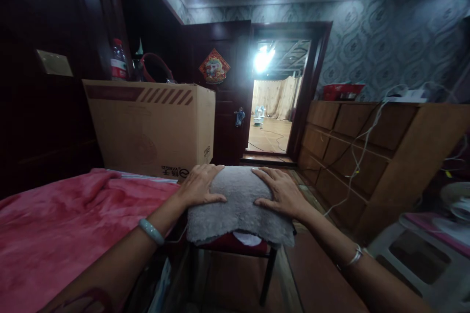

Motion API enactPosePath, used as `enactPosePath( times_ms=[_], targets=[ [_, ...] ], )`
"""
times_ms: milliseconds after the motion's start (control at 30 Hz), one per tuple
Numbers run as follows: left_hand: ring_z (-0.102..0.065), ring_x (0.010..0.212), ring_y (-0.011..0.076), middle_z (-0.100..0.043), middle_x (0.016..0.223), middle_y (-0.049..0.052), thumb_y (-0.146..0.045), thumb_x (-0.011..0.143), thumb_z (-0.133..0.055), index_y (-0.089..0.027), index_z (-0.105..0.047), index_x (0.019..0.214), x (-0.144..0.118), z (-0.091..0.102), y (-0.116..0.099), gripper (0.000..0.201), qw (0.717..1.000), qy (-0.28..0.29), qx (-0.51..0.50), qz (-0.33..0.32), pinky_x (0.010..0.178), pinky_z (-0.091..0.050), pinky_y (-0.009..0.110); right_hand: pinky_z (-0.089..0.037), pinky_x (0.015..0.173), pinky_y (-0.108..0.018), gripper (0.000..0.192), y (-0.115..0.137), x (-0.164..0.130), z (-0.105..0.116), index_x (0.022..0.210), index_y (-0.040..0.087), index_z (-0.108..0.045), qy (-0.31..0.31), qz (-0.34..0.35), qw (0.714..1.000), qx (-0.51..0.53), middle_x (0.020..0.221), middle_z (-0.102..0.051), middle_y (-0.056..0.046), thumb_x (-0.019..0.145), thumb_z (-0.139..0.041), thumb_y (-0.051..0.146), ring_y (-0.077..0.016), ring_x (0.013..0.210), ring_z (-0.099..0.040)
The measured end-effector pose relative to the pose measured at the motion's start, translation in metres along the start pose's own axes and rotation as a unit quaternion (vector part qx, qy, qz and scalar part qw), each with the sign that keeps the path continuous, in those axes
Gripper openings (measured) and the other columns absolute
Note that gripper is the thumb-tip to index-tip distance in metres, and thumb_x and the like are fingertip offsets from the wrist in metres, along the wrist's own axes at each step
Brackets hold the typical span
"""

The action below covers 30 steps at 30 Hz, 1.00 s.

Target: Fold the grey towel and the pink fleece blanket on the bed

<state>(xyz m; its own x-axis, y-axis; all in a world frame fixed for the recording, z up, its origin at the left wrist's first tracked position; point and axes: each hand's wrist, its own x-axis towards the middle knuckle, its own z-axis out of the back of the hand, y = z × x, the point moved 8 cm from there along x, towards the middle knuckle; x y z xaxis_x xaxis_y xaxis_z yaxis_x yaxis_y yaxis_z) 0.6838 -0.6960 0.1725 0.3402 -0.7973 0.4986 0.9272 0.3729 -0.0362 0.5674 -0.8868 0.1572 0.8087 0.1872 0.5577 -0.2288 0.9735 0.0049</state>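
Pink plush blanket (66, 225): spread over the bed at far left, its right edge just beside the stool.

Brown corrugated cardboard box (150, 127): stands on the bed behind the blanket, close behind the left hand; a clear plastic bottle with red label (118, 61) shows above it.

Left hand (200, 186): palm down on the left part of the pad, fingers spread flat, gripping nothing.

Grey fleecy cushion pad (238, 205): draped over the seat of a red-topped stool with dark metal legs (235, 247); front edge hangs over the seat rim, white lining showing beneath.

Right hand (281, 193): flat on the pad's right part, fingers extended, not closed on anything.

Step in hand, by judgement: pressing and smoothing the pad onto the seat. A further move would call for evening the overhang.

Wooden chest of drawers (367, 156): right, with white cables trailing across. Open floor lies between it and the stool, leading to the lit doorway (271, 117).
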Motion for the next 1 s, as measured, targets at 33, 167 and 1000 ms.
enactPosePath(
  times_ms=[33, 167, 1000],
  targets=[
    [-0.057, 0.125, 0.0366, -0.061, 0.136, 0.017, -0.07, 0.07, -0.075, -0.02, -0.05, 0.144, 0.0, 0.001, 0.0, 0.094, 1.0, 0.0, -0.003, 0.001, 0.105, -0.042, 0.05, -0.041, 0.105, -0.053, 0.086, 0.0, 0.0, 0.0, 0.155, 0.026, -0.04, -0.001, 0.0, 1.0, 0.001, 0.149, -0.049, -0.014, 0.085, -0.061, 0.071, -0.036, 0.127, -0.05],
    [-0.055, 0.128, 0.0353, -0.059, 0.139, 0.016, -0.068, 0.072, -0.073, -0.021, -0.049, 0.146, 0.001, 0.001, 0.0, 0.09, 1.0, 0.014, -0.017, 0.002, 0.109, -0.041, 0.051, -0.042, 0.104, -0.053, 0.086, 0.0, 0.0, 0.001, 0.155, 0.026, -0.04, -0.002, -0.004, 1.0, -0.004, 0.149, -0.049, -0.015, 0.085, -0.062, 0.07, -0.0368, 0.128, -0.05],
    [-0.032, 0.15, 0.0345, -0.035, 0.16, 0.022, -0.041, 0.087, -0.054, -0.009, -0.04, 0.153, -0.434, 0.061, 0.05, 0.074, 0.872, 0.139, 0.084, 0.461, 0.121, -0.028, 0.051, -0.049, 0.108, -0.043, 0.042, 0.232, -0.051, -0.07, 0.139, 0.026, -0.059, 0.07, 0.2, 0.945, 0.248, 0.15, -0.051, -0.01, 0.099, -0.049, 0.03, -0.0257, 0.133, -0.053]
  ],
)
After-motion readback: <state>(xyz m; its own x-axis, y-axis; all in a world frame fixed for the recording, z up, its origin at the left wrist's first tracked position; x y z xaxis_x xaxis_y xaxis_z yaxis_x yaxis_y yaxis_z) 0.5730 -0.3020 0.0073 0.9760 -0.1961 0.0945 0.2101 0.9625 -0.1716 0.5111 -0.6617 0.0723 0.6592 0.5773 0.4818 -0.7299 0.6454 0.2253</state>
